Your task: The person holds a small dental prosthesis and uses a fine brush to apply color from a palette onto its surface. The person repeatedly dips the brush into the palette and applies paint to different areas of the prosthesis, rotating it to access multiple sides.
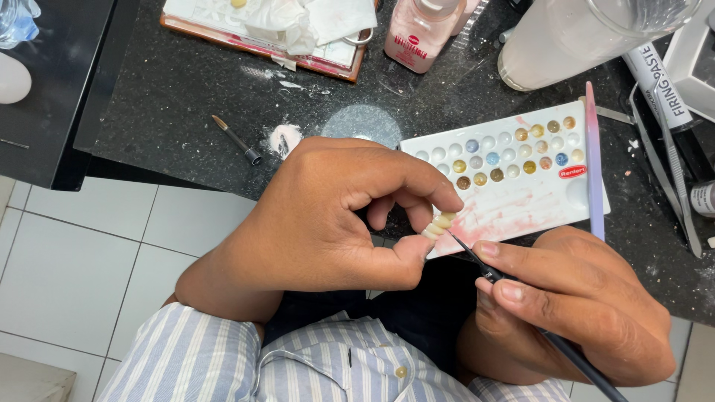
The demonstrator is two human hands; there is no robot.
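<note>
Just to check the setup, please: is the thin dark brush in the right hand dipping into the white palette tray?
No, the thin dark brush in the right hand touches the small tooth piece pinched by the left hand, beside the white palette tray.

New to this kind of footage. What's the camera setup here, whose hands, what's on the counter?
There is one view, from a camera worn on a person's head, looking down at their own two bare hands; no robot is involved. The left hand pinches a small row of cream-coloured artificial teeth between thumb and fingers. The right hand holds a thin dark-handled brush with its tip at those teeth. Beyond the hands, on the dark speckled counter, lies a white palette with small round wells of coloured pastes and pink smears. A second brush lies beside a small pile of white powder, and a pink bottle stands further back.
</note>
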